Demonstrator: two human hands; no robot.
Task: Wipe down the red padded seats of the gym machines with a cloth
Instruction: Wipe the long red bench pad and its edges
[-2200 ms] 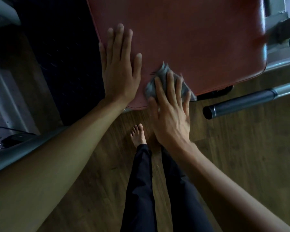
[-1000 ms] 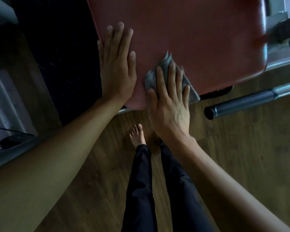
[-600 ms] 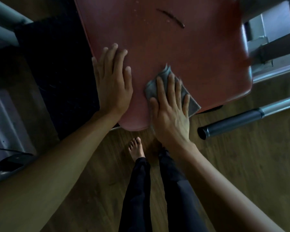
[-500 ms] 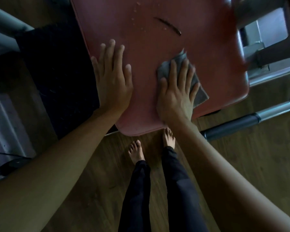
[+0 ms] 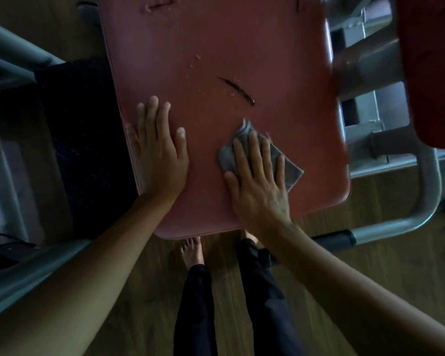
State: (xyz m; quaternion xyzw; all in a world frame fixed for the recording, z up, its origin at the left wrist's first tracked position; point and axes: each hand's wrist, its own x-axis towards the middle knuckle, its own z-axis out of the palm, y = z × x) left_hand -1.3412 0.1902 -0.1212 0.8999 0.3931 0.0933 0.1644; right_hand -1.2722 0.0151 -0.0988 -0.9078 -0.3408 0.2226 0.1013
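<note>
Right hand (image 5: 261, 186) flat on cloth (image 5: 288, 163); left hand (image 5: 159, 152) flat, empty, on seat (image 5: 242, 47).

Our left hand (image 5: 159, 155) and right hand (image 5: 260, 186) are bare, forearms unsleeved; we wear dark trousers (image 5: 195, 304) and our one visible foot (image 5: 192, 253) is bare.

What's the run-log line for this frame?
step: wiping | right hand: flat on grey cloth | left hand: flat, bracing red seat | seat: tear beyond cloth
</note>
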